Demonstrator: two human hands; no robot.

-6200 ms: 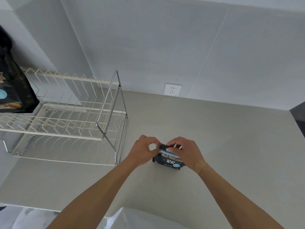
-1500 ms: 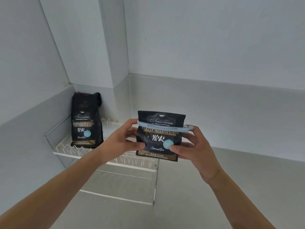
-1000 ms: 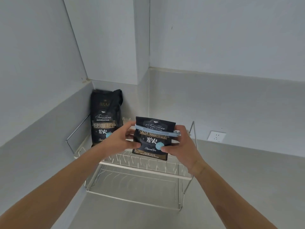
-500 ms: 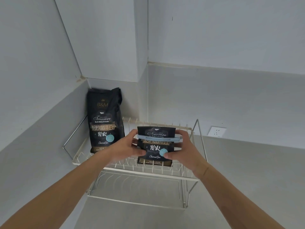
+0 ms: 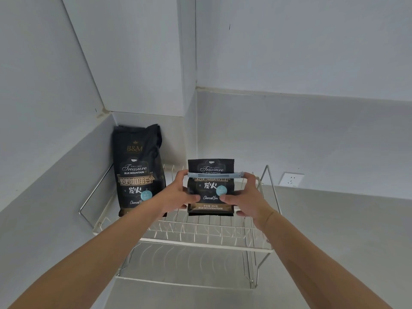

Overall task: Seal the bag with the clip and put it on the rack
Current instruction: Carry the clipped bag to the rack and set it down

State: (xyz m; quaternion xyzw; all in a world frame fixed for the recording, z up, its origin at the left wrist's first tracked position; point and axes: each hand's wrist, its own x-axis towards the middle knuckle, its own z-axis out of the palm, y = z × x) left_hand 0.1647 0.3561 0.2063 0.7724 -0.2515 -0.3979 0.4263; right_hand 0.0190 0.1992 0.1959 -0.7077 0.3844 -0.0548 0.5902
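Change vs. 0.5 s ago: bag [image 5: 210, 188] sat lower and further over the rack's upper tier; both hands kept the same side grip.
Bag posn: upright, label facing the wearer, base at or just above the top-tier wires of the rack [image 5: 200, 244]; contact could not be confirmed.
Clip: pale blue clip [image 5: 215, 174] ran across the bag below its top edge, fully spanning the width; seal judged done.
Left hand [image 5: 178, 192]: closed on bag's left edge, thumb on front face, one finger up at the clip end.
Right hand [image 5: 245, 197]: closed on bag's right edge, thumb on front, fingers behind.
Neighbour: taller second bag [image 5: 138, 170] stood on the same tier to the left, near but apart.
Handling est.: soft foil pouch w/ loose contents, moderate wt, sides likely to buckle if squeezed. Hold low on both side edges, not by the clip.
Next step req.: seat base flat between wires before release.
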